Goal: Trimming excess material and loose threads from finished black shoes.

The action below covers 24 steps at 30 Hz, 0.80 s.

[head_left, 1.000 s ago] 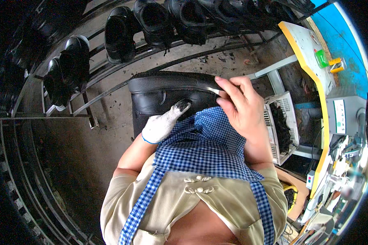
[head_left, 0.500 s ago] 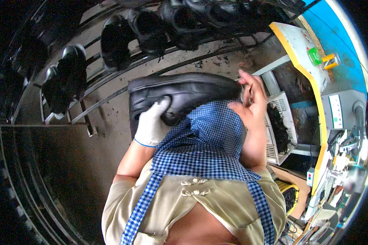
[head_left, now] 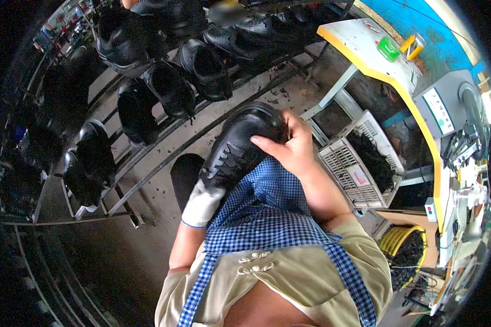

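Note:
A black lace-up leather shoe (head_left: 233, 147) is held over my lap, its toe pointing up and to the right and its laces facing up. My left hand (head_left: 203, 206), in a white glove with a blue cuff edge, is at the shoe's heel end; its fingers are hidden by the shoe. My bare right hand (head_left: 293, 144) grips the toe, the thumb lying on top and the other fingers round the far side. Beneath the shoe, a blue checked apron (head_left: 267, 218) covers my lap.
Several black shoes (head_left: 204, 68) stand on a metal rack (head_left: 147, 188) ahead and to the left. On the right are a white table with a yellow edge (head_left: 420, 120), a white plastic crate (head_left: 346, 169) of black scraps, a yellow basket (head_left: 390, 240) and a grey machine (head_left: 447, 103).
The shoe has turned from lying sideways to laces up, its toe swinging up and leftward. My right hand has closed on the toe; the left has shifted to the heel end. The view has shifted.

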Available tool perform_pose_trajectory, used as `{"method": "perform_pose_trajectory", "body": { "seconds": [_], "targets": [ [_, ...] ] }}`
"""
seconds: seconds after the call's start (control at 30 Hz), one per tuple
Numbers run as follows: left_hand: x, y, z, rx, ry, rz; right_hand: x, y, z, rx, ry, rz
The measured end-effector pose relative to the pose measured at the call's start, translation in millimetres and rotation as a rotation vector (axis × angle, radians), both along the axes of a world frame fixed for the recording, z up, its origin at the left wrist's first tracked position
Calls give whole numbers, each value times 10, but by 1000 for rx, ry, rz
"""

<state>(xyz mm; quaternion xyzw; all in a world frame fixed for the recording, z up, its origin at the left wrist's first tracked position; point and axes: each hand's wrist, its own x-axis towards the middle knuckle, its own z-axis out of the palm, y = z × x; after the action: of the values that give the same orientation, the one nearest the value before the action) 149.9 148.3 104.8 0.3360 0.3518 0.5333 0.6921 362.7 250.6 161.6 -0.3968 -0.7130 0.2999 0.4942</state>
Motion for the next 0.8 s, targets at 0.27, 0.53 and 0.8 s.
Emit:
{"method": "perform_pose_trajectory", "body": {
  "seconds": [0.27,0.53,0.8],
  "targets": [
    [-101,6,94,243,456,24,-113,-113,-123,-111,156,242],
    [142,141,701,273,-149,298,-130,-380,-629,623,-330,32],
    [190,300,1294,535,-32,6,159,177,-114,673,-148,-135]
  ]
}}
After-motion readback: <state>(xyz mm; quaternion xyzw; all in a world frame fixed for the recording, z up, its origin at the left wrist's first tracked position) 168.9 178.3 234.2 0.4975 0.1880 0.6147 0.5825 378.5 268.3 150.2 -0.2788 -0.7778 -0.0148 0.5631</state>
